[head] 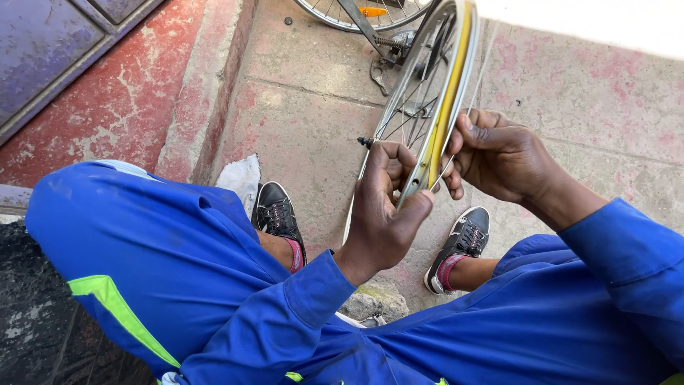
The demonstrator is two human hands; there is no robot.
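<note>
A bare bicycle wheel rim (456, 57) with spokes and a yellow rim strip stands upright between my knees. My left hand (385, 210) grips the near part of the rim, thumb pressed on its edge. My right hand (499, 153) holds the rim from the right side, fingers curled at the yellow strip. The wheel's hub and axle end (365, 141) show just left of my left hand. Blue overall sleeves and legs fill the lower view.
My two black shoes (276, 214) rest on a worn pink concrete floor (306, 121). Another bicycle wheel with an orange reflector (370, 11) and a pedal crank (382, 68) stands at the top. A purple metal door (50, 43) lies at the upper left.
</note>
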